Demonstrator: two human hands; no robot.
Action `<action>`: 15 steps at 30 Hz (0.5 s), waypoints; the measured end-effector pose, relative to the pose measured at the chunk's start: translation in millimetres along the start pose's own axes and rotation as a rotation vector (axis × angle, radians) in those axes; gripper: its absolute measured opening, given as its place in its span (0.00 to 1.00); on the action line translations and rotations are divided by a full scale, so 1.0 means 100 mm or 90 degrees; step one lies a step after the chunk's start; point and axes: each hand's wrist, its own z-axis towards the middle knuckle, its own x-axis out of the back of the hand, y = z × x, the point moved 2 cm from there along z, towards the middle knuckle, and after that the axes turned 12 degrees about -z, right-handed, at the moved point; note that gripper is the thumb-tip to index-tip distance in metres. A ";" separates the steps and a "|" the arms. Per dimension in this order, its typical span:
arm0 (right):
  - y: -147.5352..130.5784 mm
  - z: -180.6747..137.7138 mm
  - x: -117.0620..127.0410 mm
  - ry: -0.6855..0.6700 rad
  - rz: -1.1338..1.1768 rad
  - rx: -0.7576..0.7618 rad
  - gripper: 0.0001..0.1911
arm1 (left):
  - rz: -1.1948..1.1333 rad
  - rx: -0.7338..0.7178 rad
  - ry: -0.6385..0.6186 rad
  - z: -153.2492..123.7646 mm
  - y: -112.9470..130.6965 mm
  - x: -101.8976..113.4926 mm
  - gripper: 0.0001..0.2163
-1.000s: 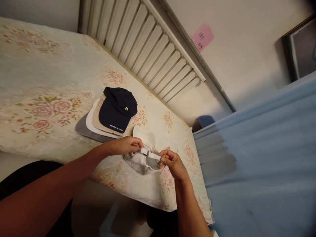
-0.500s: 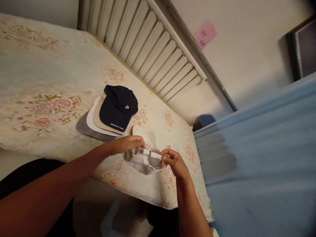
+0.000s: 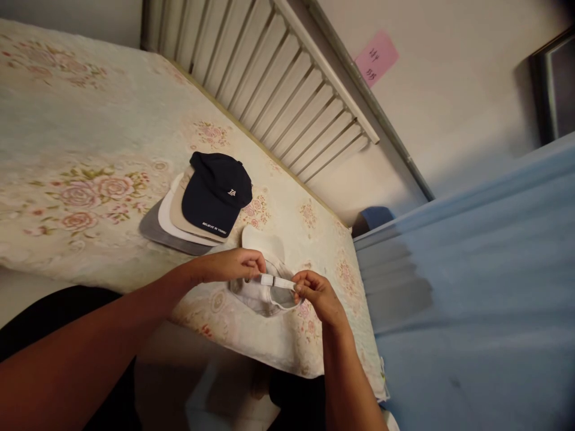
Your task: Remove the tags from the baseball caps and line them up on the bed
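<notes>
A white baseball cap (image 3: 256, 296) lies on the flowered bed cover, its back opening toward me and its brim pointing away. Across that opening runs its adjustment strap (image 3: 282, 282) with a small buckle. My left hand (image 3: 238, 264) pinches the strap's left end, partly covering the metal eyelet there. At the other end, the fingers of my right hand (image 3: 317, 293) are closed on the strap. Just beyond my left hand rests a stack of caps, a navy cap (image 3: 218, 191) on top with beige, white and grey brims (image 3: 166, 230) showing beneath.
The flowered bed cover (image 3: 112, 263) spreads under everything. Metal bars (image 3: 278, 90) run along the wall side, with a pink note (image 3: 376, 58) above them. A blue curtain (image 3: 476, 287) hangs at the right. My dark-clothed legs are below the bed's near edge.
My left hand's fingers have shifted down onto the strap's end, now covering much of the eyelet that showed before. My right hand keeps its grip, and the cap stays in place.
</notes>
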 end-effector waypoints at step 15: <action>-0.34 -0.15 -0.22 0.146 -0.274 0.082 0.06 | 0.077 0.073 -0.032 -0.03 0.04 -0.08 0.11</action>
